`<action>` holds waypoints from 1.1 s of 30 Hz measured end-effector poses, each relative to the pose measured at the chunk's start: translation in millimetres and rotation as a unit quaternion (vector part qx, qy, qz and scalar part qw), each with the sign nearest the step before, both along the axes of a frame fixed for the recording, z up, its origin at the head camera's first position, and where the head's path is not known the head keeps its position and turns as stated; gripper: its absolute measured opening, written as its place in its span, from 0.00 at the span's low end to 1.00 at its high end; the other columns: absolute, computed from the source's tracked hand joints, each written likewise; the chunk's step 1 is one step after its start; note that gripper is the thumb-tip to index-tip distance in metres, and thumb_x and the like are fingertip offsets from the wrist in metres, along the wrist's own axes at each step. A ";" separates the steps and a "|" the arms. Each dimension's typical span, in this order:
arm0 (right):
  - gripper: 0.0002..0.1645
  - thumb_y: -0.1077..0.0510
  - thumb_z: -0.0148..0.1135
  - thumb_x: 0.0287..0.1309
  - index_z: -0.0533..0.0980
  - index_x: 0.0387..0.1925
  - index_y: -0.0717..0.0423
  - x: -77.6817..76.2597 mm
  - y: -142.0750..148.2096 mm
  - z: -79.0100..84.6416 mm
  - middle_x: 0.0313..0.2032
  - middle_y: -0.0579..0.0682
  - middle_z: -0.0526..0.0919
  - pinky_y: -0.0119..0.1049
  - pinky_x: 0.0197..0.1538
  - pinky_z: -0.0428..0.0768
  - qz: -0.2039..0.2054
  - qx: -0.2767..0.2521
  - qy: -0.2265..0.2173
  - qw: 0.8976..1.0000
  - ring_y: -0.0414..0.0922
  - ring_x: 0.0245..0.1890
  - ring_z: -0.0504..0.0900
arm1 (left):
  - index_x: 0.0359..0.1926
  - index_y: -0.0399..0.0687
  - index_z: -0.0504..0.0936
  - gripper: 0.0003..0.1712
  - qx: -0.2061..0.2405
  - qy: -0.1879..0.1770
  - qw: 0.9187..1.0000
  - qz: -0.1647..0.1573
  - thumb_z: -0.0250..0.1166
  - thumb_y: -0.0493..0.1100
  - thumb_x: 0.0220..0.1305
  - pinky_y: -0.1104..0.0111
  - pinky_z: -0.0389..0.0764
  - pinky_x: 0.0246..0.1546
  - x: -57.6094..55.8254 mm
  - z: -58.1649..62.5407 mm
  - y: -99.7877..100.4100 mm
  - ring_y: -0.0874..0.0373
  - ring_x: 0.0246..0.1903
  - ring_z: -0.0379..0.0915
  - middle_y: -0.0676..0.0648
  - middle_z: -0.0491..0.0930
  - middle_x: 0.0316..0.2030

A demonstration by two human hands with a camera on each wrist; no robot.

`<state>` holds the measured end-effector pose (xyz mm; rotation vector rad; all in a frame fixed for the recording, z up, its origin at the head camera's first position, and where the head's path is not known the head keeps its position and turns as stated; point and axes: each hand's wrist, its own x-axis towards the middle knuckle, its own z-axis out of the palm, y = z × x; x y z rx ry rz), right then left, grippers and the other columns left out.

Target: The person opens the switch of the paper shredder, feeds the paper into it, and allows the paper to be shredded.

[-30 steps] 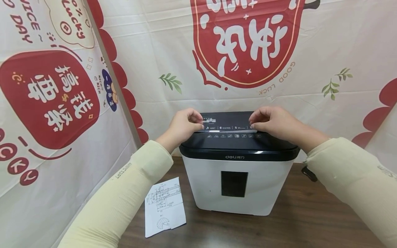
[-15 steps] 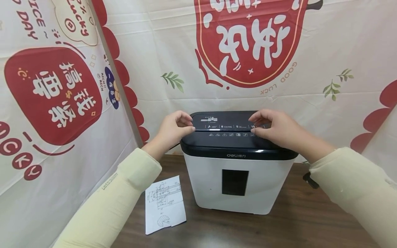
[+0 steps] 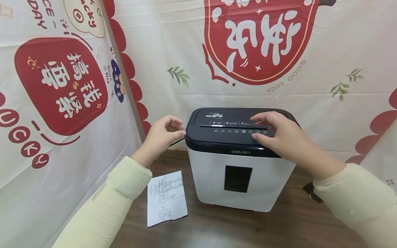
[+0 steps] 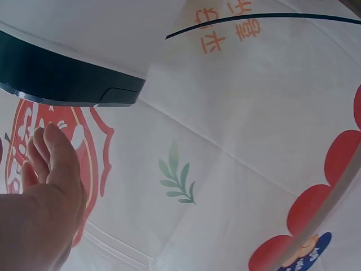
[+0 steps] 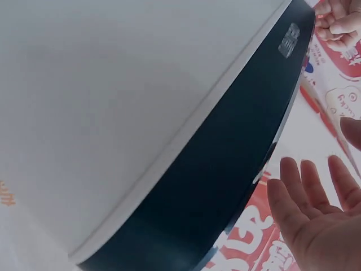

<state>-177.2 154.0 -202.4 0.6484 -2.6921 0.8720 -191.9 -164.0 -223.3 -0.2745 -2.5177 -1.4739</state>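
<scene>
A paper shredder with a white bin, a dark front window and a black lid stands upright in the head view. My left hand is beside the lid's left end, fingers loosely bent and holding nothing. Over the right part of the lid hovers my right hand, thumb and fingers apart with nothing between them. It hides the right end of the feed slot. The right wrist view shows that hand's relaxed fingers apart from the lid's black edge.
A folded sheet with line drawings lies on the brown wooden table, left of the shredder. A black cord runs behind the lid's left end. Printed cloth hangs at the back and left. A dark object sits by the right sleeve.
A thin white strip of paper between my hands at the slot has gone from sight. My left hand has moved left, off the lid; my right hand has shifted slightly right. The view has shifted.
</scene>
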 end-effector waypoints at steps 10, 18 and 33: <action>0.31 0.64 0.70 0.52 0.72 0.58 0.61 16.5 -9.4 -14.0 0.55 0.61 0.73 0.59 0.55 0.73 0.030 -0.019 0.086 0.996 0.56 0.54 0.72 | 0.47 0.39 0.77 0.16 0.026 -0.009 1.000 0.002 0.67 0.36 0.58 0.68 0.77 0.40 9.6 -13.5 -10.9 0.52 0.40 0.76 0.43 0.80 0.40; 0.34 0.68 0.74 0.44 0.73 0.56 0.62 28.9 -13.8 -32.8 0.56 0.58 0.74 0.35 0.59 0.73 0.049 -0.034 0.182 0.982 0.53 0.58 0.71 | 0.48 0.38 0.76 0.17 0.050 -0.020 0.998 0.012 0.67 0.34 0.58 0.70 0.76 0.41 13.8 -34.3 -20.6 0.53 0.41 0.76 0.41 0.79 0.42; 0.33 0.37 0.47 0.67 0.75 0.53 0.61 44.7 -30.5 -79.1 0.54 0.55 0.77 0.16 0.49 0.69 0.099 -0.082 0.299 0.946 0.47 0.53 0.76 | 0.48 0.38 0.76 0.17 0.073 -0.080 0.991 0.084 0.67 0.35 0.58 0.70 0.73 0.40 12.2 -81.6 -35.2 0.55 0.41 0.75 0.44 0.80 0.41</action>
